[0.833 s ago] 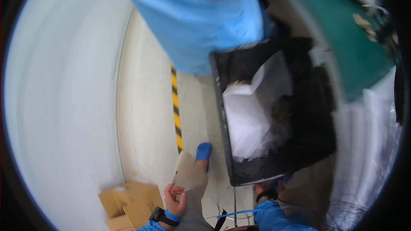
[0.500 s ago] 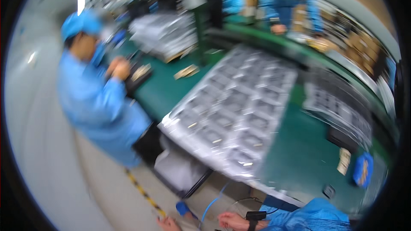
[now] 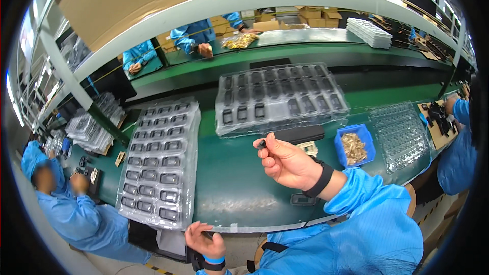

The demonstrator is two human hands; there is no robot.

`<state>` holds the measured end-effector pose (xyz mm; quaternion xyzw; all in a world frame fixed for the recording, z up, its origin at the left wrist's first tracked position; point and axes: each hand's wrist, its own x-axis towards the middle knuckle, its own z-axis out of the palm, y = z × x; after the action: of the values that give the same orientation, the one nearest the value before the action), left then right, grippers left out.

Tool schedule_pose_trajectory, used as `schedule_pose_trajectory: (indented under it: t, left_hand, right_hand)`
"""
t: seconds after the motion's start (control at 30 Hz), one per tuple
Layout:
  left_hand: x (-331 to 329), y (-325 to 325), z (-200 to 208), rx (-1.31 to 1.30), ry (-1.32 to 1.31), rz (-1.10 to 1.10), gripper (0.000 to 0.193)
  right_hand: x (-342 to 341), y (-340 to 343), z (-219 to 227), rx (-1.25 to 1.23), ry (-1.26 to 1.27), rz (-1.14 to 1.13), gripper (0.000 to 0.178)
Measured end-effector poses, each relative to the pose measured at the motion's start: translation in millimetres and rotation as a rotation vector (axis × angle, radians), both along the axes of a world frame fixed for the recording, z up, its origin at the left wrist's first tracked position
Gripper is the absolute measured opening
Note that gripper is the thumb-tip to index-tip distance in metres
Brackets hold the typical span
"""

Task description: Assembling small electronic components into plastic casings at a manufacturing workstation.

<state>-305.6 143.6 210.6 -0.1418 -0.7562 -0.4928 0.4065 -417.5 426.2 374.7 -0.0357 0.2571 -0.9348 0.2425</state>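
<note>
Black piece (image 3: 262,144) sits pinched by right hand (image 3: 290,160); cannot tell left hand's (image 3: 206,241) grip.

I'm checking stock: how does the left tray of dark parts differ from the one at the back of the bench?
The left tray runs front to back; the back tray lies crosswise. The left tray's pockets look filled, while the back tray has a gap in its near row. Both are clear and hold dark parts.

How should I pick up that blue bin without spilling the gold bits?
Probably grip the blue bin by its left and right rims, coming from above, and keep it level: its open top faces up, and loose gold-coloured bits lie inside.
</note>
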Motion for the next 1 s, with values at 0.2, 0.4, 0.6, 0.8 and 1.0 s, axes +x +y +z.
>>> schedule_pose_trajectory:
  t: [0.2,0.4,0.6,0.8,1.0]
  left_hand:
    - [-38.5,47.2,-10.5,0.022,-0.234,-0.105,0.076]
    - [-47.5,50.6,-26.9,-0.035,-0.393,-0.126,0.078]
    - [-46.5,49.3,-27.0,0.032,-0.459,-0.116,0.078]
    - [-49.0,49.6,-30.1,-0.017,-0.427,-0.118,0.078]
    - [-44.8,47.8,-29.3,-0.001,-0.427,-0.115,0.075]
  right_hand:
    - [3.7,27.0,-7.2,-0.122,-0.041,-0.083,0.029]
    - [1.1,33.3,-11.1,-0.085,-0.020,-0.144,0.031]
    - [-8.1,28.6,-17.0,-0.095,0.027,-0.141,0.026]
    - [-13.8,18.5,-19.3,0.088,0.185,-0.227,0.029]
    - [-45.2,-2.8,-15.4,0.094,0.131,-0.120,0.022]
